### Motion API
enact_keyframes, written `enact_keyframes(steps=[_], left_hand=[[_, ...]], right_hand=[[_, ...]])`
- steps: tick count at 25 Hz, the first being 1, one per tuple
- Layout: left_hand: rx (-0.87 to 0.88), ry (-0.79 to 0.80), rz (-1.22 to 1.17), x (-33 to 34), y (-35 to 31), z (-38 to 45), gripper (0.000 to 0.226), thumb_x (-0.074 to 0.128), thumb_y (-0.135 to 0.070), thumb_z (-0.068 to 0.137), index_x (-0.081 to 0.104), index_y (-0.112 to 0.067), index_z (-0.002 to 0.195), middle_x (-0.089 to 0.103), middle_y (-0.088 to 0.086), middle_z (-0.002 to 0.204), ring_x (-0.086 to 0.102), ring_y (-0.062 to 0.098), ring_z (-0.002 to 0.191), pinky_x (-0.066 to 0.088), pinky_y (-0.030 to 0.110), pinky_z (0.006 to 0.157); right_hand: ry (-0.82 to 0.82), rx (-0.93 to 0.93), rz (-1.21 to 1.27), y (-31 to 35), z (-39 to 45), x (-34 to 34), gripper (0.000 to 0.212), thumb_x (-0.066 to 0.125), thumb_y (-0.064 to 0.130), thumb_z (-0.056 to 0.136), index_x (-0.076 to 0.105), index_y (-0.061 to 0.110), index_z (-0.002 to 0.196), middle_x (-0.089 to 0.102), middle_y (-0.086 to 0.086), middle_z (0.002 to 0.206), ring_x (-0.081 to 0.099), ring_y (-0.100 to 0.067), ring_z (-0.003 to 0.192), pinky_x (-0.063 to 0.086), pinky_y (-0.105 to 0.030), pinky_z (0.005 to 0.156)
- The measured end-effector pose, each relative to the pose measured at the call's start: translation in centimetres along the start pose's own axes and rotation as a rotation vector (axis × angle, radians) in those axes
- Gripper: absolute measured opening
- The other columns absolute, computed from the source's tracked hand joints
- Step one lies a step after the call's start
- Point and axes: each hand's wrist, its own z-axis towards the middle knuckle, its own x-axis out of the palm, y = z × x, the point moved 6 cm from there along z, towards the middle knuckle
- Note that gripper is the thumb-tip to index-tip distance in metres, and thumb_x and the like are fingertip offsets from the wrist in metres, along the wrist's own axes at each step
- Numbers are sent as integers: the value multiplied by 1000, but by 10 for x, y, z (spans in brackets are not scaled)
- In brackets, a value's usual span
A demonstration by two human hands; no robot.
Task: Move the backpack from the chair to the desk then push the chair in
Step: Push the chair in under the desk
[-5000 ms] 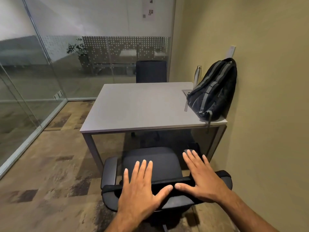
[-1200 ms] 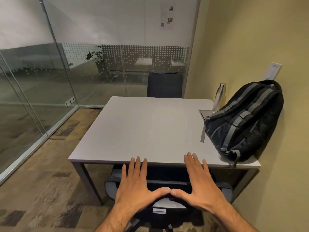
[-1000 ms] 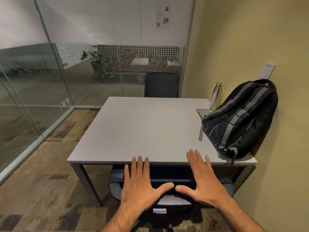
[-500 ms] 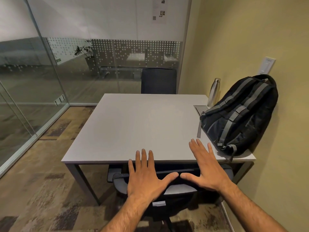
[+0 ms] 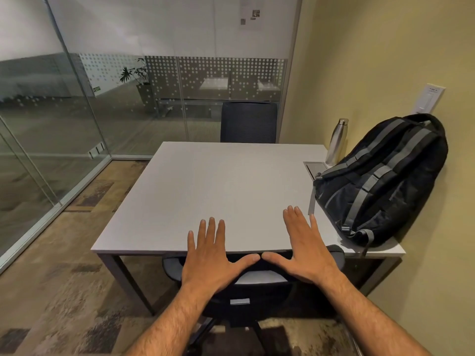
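So from the head cam, the black backpack (image 5: 380, 181) is sitting on the desk (image 5: 218, 191), on the right side near the front corner, propped against the yellow wall (image 5: 372, 60), with a steel bottle (image 5: 337, 142) standing just behind it. The chair (image 5: 257, 276) is tucked mostly under the front edge of the desk; only the top of its backrest and a bit of the base are showing. Both hands are flat and spread out, not gripping anything: the left hand (image 5: 213, 258) and right hand (image 5: 303, 250) rest palm-down on the top of the backrest, thumbs nearly touching in the middle, fingers reaching over the desk edge. There's a second dark chair (image 5: 248, 122) on the far side of the desk, in front of the glass partition (image 5: 77, 98).
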Motion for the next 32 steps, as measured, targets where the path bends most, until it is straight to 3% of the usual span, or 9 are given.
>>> enact_keyframes(steps=[9, 19, 24, 28, 32], left_hand=[[41, -15, 7, -8, 32, 40, 135, 10, -111, 58, -9, -26, 162, -15, -1, 171, -24, 17, 155, -11, 52, 127], [50, -19, -7, -11, 44, 61, 136, 10, -111, 57, -10, -28, 162, -15, -1, 172, -22, 17, 155, -10, 51, 127], [66, -24, -18, -13, 42, 60, 134, 10, -111, 58, -10, -28, 162, -14, -2, 172, -20, 17, 156, -9, 50, 127], [113, -51, -42, -18, 37, 55, 123, 16, -105, 69, -6, -28, 163, -7, -4, 173, -14, 14, 157, -7, 46, 128], [158, -147, -125, -25, 34, 44, 96, 30, -85, 90, 15, -25, 163, 17, -4, 172, 6, 14, 158, -2, 36, 127]], right_hand=[[-3, 61, 15, 17, 35, 14, 131, 15, 104, 71, -2, 11, 162, -7, -7, 172, -16, -17, 156, -13, -48, 127], [14, 85, -13, 16, 61, 25, 133, 10, 105, 68, -3, 13, 162, -10, -7, 172, -25, -13, 150, -16, -47, 125], [26, 72, -6, 17, 61, 25, 132, 11, 105, 69, -3, 14, 162, -8, -6, 172, -18, -17, 155, -18, -46, 124], [20, 45, 63, 19, 59, 21, 125, 14, 103, 72, 2, 19, 163, -1, -3, 173, -8, -19, 158, -11, -46, 127], [-36, 0, 210, 27, 45, 6, 99, 22, 88, 87, 16, 25, 163, 16, 1, 172, 7, -15, 158, -3, -37, 127]])
